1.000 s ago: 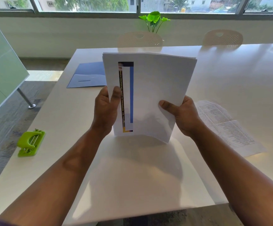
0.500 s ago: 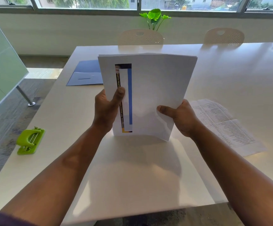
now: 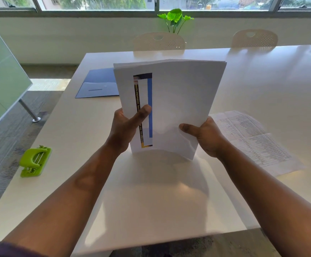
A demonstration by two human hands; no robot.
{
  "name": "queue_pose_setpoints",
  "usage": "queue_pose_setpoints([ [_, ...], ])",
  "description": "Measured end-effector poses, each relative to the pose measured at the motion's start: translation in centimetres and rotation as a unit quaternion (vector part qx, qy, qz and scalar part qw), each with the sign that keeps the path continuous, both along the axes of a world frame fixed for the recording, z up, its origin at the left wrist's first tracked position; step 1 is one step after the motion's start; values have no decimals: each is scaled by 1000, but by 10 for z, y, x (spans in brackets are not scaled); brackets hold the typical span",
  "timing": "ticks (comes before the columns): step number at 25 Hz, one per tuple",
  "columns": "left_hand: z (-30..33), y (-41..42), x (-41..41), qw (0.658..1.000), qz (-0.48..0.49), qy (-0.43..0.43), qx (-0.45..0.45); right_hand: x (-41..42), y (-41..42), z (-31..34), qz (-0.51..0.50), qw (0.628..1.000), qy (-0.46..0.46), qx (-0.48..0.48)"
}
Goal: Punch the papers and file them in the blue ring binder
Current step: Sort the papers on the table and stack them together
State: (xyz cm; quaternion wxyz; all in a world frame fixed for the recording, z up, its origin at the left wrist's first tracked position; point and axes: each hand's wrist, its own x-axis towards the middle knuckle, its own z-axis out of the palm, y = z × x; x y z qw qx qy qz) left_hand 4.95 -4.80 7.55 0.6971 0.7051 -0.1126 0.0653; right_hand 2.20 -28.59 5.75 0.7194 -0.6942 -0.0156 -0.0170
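A stack of white papers (image 3: 180, 101) stands upright on its lower edge over the white table (image 3: 151, 210), its front sheet printed with a narrow dark and blue frame. My left hand (image 3: 126, 127) grips the stack's left edge, thumb across the print. My right hand (image 3: 204, 136) holds the lower right edge, thumb on the front. The blue binder (image 3: 97, 84) lies open and flat behind the stack at the left, partly hidden by it. A green hole punch (image 3: 35, 161) sits near the table's left edge.
A printed sheet with tables (image 3: 253, 141) lies flat to the right of my right hand. Two pale chairs (image 3: 159, 41) and a green plant (image 3: 175, 19) stand beyond the far edge. A glass partition (image 3: 0, 71) runs along the left.
The stack has stayed upright between both hands with little shift. My left thumb has slid a bit further across the front sheet.
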Motion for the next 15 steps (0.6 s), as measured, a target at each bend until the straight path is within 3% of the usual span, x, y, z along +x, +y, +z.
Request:
queue_pose_setpoints([
  [7,-2,11,2,997,-44,20,60,-2,-3,5,5,999,-11,-46],
  [12,3,10,3,996,-20,-1,82,0,-2,6,-9,997,-35,-68],
  [15,-5,9,-1,998,-14,23,61,-1,0,-1,-18,997,-6,-69],
])
